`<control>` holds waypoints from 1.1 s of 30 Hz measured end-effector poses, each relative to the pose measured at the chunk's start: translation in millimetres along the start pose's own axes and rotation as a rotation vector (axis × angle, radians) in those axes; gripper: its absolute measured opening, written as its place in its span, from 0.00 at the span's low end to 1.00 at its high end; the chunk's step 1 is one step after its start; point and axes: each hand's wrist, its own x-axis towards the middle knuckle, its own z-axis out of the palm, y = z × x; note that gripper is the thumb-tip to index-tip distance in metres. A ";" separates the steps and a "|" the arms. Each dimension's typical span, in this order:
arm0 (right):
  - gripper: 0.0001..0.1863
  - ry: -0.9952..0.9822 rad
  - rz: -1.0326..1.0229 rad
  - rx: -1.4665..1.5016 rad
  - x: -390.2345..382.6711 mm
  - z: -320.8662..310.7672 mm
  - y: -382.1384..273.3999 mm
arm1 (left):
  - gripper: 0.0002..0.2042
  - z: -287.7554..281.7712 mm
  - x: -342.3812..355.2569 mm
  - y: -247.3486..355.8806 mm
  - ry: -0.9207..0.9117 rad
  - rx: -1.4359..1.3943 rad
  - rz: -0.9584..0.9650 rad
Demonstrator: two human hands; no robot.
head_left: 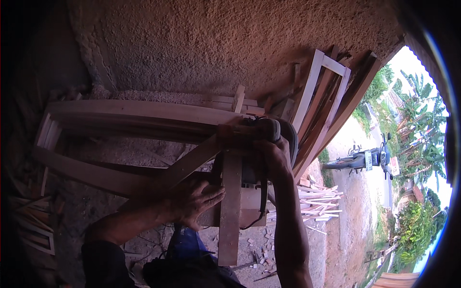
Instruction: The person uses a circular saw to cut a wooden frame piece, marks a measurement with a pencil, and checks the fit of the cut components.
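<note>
My right hand [274, 156] is wrapped around the handle of a dark power tool [265, 128] with rounded ends; shadow hides its exact kind. The tool is by the right end of a long wooden frame [139, 106]. A black cord or strap [263, 199] hangs below it. My left hand [197, 200] has its fingers spread, by the near rail of the frame and the left edge of an upright board [231, 211]. Whether it presses on the wood, I cannot tell. A slanting wooden piece [194, 161] runs between the left forearm and the tool.
Wooden frames and planks [331, 86] lean against the rough wall [216, 43] at the back right. A pile of thin offcuts [319, 201] lies on the ground to the right, with more scraps [261, 252] near my legs. Outside stands a motorcycle [360, 160].
</note>
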 end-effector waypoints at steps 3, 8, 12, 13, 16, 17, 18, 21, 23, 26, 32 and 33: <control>0.16 -0.005 0.013 0.031 8.4 0.9 -3.3 | 0.62 -11.2 2.2 2.0 -0.006 0.021 0.004; 0.15 -0.020 0.039 -0.007 25.8 2.0 -6.6 | 0.61 -12.7 -1.2 1.2 0.021 0.043 -0.002; 0.15 -0.075 -0.011 0.116 31.9 5.3 -12.4 | 0.62 -7.2 -2.2 -1.6 -0.018 -0.004 -0.007; 0.15 -0.065 -0.001 0.117 33.7 4.8 -13.1 | 0.62 -7.9 -2.0 -1.8 -0.016 0.002 -0.004; 0.15 -0.056 0.002 0.095 41.8 5.7 -11.9 | 0.60 -10.0 -2.2 -1.1 -0.004 0.024 -0.001; 0.15 -0.056 -0.003 0.084 45.2 6.1 -10.8 | 0.59 -11.6 -2.1 -1.2 0.009 0.037 0.000; 0.16 -0.066 -0.012 0.088 49.0 4.3 -8.8 | 0.58 -13.8 -1.3 -1.3 0.024 0.053 0.004; 0.17 -0.090 -0.035 0.098 58.0 0.8 -4.2 | 0.58 -17.8 -0.4 -1.4 0.028 0.056 0.014; 0.18 -0.095 -0.044 0.101 61.6 1.1 -4.4 | 0.59 -15.7 -0.2 -2.4 0.029 0.061 0.019; 0.18 -0.043 -0.056 0.041 69.5 0.3 -1.6 | 0.59 -15.3 1.1 -1.7 0.008 0.068 0.022; 0.18 -0.006 -0.050 0.022 79.1 3.3 -2.3 | 0.59 -14.9 -0.5 -3.6 0.029 0.033 0.030; 0.18 -0.005 -0.050 0.017 81.0 2.9 -0.3 | 0.59 -15.0 -0.6 -3.0 0.040 0.029 0.034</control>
